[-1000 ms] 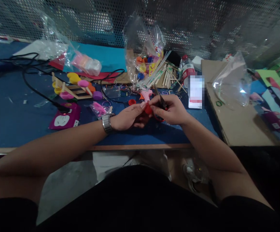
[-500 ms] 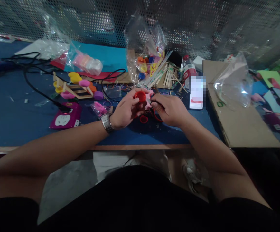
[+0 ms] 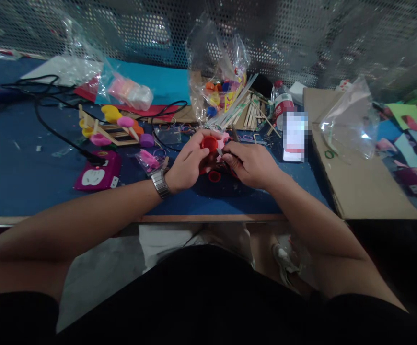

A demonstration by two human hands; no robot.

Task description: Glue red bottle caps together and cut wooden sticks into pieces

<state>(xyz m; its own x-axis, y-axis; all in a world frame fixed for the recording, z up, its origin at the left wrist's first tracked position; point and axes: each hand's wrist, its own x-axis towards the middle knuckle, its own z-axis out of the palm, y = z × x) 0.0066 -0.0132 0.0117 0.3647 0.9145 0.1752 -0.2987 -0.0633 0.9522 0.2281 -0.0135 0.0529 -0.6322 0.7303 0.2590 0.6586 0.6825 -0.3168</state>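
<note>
Between the thumb and fingers of my left hand (image 3: 189, 160) is a red round cap (image 3: 209, 143), its hollow side turned up toward me. My right hand (image 3: 251, 163) is closed in a pinch on a small grey blade (image 3: 219, 152), whose tip points at the cap's right side; the rest of it is hidden by the fingers. Another red cap or ring (image 3: 214, 176) lies on the table below the hands. Behind them, partly covered, sits a pink shape (image 3: 223, 139).
A purple box (image 3: 98, 171) with a black cable stands at left, near a stick-and-foam model (image 3: 113, 129). Further back are a clear bag (image 3: 214, 91) of coloured caps and wooden sticks (image 3: 253, 114). A bottle (image 3: 283, 103), a phone (image 3: 294, 143) and cardboard (image 3: 359, 184) lie rightward.
The blade in my right hand now shows and has come closer to the red cap. My left fingers have shifted slightly around the cap.
</note>
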